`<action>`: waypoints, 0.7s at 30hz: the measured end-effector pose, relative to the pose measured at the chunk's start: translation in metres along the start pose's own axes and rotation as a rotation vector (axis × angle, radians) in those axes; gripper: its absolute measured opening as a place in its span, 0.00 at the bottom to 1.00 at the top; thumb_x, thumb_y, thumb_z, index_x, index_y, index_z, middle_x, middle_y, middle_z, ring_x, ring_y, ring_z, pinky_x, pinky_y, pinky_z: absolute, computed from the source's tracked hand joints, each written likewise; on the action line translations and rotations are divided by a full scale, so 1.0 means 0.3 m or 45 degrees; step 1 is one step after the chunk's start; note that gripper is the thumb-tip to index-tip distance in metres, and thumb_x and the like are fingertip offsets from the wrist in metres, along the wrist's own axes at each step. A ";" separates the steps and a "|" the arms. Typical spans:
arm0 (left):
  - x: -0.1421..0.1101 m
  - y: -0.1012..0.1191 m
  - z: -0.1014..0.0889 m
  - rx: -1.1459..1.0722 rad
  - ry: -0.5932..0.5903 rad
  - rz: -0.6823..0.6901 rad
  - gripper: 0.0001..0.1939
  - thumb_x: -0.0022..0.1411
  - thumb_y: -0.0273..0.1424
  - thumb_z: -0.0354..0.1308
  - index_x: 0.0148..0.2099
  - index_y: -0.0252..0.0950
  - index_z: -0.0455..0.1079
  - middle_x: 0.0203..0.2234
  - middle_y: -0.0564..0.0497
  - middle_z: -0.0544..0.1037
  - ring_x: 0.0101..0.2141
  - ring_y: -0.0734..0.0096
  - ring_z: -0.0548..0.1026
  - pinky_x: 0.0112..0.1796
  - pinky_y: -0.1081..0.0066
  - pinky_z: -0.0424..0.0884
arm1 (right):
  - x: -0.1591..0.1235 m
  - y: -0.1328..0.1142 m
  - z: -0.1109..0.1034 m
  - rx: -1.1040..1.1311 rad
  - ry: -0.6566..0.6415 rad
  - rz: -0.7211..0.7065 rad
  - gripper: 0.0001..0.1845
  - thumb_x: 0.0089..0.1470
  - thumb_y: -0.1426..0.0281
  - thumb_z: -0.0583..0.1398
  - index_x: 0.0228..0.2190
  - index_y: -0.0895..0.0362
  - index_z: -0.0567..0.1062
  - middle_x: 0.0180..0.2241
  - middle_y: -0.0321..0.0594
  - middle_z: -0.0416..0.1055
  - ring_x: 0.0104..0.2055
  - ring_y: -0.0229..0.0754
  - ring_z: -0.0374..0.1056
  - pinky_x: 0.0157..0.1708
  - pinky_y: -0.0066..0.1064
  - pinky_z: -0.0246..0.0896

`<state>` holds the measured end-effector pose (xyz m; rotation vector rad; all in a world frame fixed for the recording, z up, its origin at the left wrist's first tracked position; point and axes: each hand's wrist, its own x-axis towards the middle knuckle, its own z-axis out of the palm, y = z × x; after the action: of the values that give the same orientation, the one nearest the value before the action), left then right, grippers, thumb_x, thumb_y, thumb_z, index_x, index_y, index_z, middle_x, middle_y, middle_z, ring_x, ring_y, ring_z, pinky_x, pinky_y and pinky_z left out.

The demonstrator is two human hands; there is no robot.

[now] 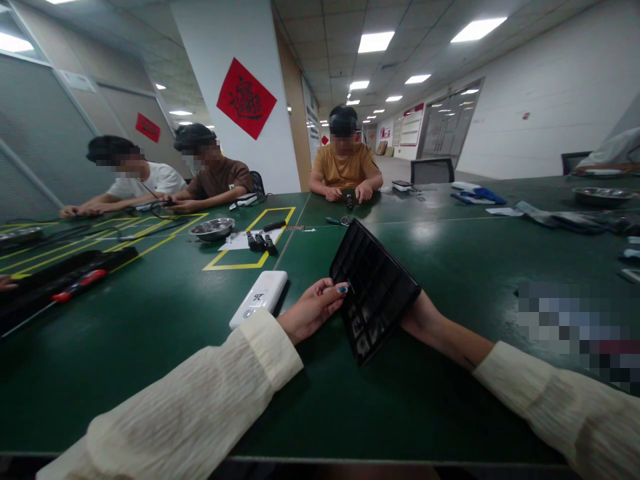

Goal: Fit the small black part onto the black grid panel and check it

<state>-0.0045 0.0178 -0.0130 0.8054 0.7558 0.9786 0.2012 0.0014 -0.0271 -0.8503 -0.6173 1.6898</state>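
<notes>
**Rectangular black compartmented tray (pixel 375 287) tilted over green tabletop (pixel 380 417)**

In the head view, the right hand (pixel 424 319) grips the tray from behind its right edge, fingers hidden. The left hand (pixel 313 310) has thumb and fingers drawn together at the gridded face; whether they pinch anything, I cannot tell. A white oblong device (pixel 265 288) lies nearby.

Office workroom, ceiling light panel (pixel 376 42), shared green table (pixel 475 273), mesh-backed chair (pixel 433 171)

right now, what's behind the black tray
Part of the right hand shows past the edge of the black tray, with green table beyond. The rest of that hand and anything else directly behind are covered.
</notes>
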 end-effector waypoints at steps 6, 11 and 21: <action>-0.006 0.005 0.003 0.042 -0.036 -0.009 0.16 0.47 0.25 0.69 0.33 0.34 0.63 0.34 0.54 0.75 0.31 0.83 0.73 0.28 0.85 0.66 | -0.008 0.005 0.002 0.004 -0.007 -0.043 0.14 0.46 0.64 0.61 0.38 0.48 0.72 0.32 0.34 0.73 0.32 0.43 0.68 0.30 0.35 0.63; 0.001 0.002 -0.003 0.041 -0.038 0.024 0.17 0.45 0.27 0.70 0.32 0.35 0.63 0.29 0.56 0.72 0.28 0.84 0.70 0.28 0.84 0.66 | -0.021 0.003 0.025 -0.023 -0.027 -0.024 0.16 0.48 0.63 0.59 0.42 0.49 0.68 0.29 0.34 0.71 0.26 0.41 0.66 0.24 0.33 0.59; -0.007 -0.010 0.006 0.513 0.047 0.329 0.10 0.55 0.34 0.61 0.37 0.36 0.64 0.27 0.57 0.67 0.25 0.81 0.65 0.26 0.81 0.62 | -0.041 -0.003 0.043 -0.058 -0.053 -0.047 0.18 0.48 0.62 0.60 0.43 0.50 0.65 0.33 0.36 0.72 0.31 0.43 0.69 0.28 0.35 0.62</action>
<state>-0.0026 0.0143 -0.0144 1.2618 0.9111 1.0881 0.1934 -0.0101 -0.0159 -0.8331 -0.6982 1.6689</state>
